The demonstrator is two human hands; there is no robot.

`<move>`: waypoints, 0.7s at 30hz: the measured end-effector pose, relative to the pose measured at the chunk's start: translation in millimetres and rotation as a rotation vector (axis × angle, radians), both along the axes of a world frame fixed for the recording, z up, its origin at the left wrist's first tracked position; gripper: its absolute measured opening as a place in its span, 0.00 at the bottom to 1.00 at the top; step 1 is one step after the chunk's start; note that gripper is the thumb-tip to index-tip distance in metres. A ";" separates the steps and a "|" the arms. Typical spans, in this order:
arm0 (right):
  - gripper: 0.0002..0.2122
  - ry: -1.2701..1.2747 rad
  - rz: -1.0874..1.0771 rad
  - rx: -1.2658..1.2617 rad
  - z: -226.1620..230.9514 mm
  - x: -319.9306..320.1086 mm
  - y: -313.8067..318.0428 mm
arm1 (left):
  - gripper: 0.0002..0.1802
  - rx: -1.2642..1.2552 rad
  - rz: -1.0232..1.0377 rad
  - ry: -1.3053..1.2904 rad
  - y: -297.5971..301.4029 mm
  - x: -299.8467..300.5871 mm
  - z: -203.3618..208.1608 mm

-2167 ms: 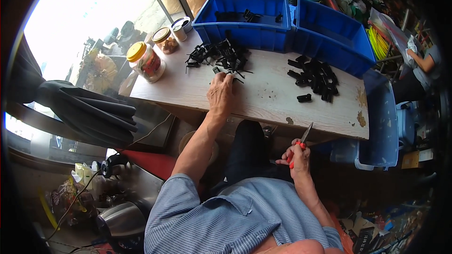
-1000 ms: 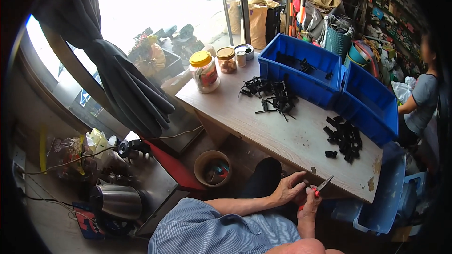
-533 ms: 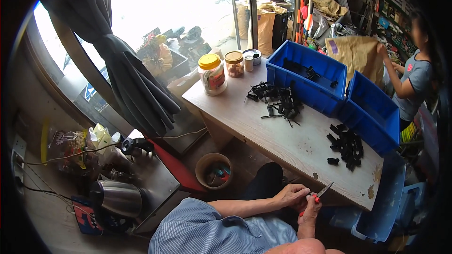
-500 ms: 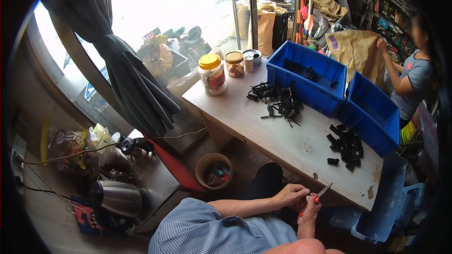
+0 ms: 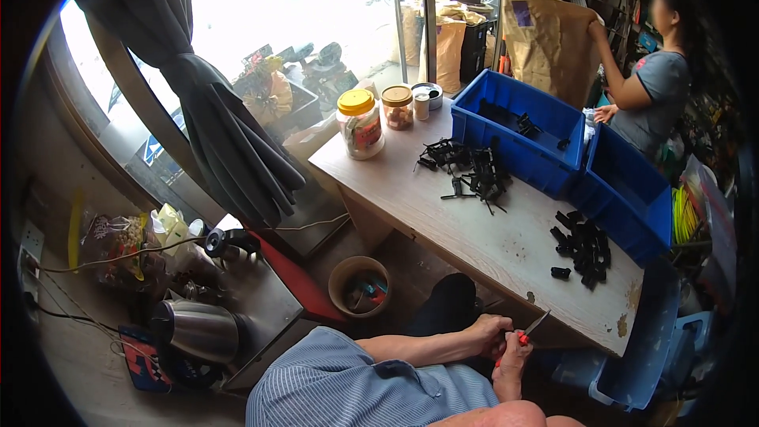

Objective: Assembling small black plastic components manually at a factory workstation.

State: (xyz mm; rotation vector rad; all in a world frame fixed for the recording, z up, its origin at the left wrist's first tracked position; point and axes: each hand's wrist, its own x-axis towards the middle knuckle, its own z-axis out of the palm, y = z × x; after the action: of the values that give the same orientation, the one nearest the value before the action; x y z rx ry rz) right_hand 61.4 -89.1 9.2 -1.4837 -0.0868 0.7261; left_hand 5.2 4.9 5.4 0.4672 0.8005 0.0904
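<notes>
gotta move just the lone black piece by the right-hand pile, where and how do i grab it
I'd pinch the lone black piece by its middle, front to back, coming down from the front-edge side of the table. It looks longer sideways than deep and sits apart from the black pile behind and right of it, so the near side seems easiest.

Red-handled scissors [image 5: 523,338] are gripped in the right hand [image 5: 512,362], the pointed metal blades angled up and rightward. From where I stand, small black parts lie loose on the tabletop [image 5: 474,229]: a tangled heap [image 5: 484,172] with thin projecting strips, and a compact heap [image 5: 588,249], a single piece [image 5: 560,273] just apart.
</notes>
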 end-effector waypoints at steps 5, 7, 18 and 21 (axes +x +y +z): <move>0.06 0.018 0.026 0.053 -9.2 11.8 -3.2 | 0.09 0.121 -0.067 -0.087 3.9 -4.6 1.2; 0.06 0.030 0.042 0.090 -3.4 16.5 -0.3 | 0.11 0.260 -0.115 -0.132 9.3 -8.4 1.5; 0.06 0.090 0.054 0.187 -14.4 32.2 0.5 | 0.25 0.762 -0.203 -0.520 24.0 -45.0 10.8; 0.05 0.110 0.065 0.177 -10.2 27.4 2.3 | 0.27 0.863 -0.258 -0.609 30.3 -49.4 4.5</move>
State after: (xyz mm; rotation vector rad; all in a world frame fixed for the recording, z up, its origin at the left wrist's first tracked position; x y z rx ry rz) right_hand 88.8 -86.8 -1.1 -1.2755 -0.1129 0.8296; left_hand -44.2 35.1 9.9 1.2800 0.0558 0.3254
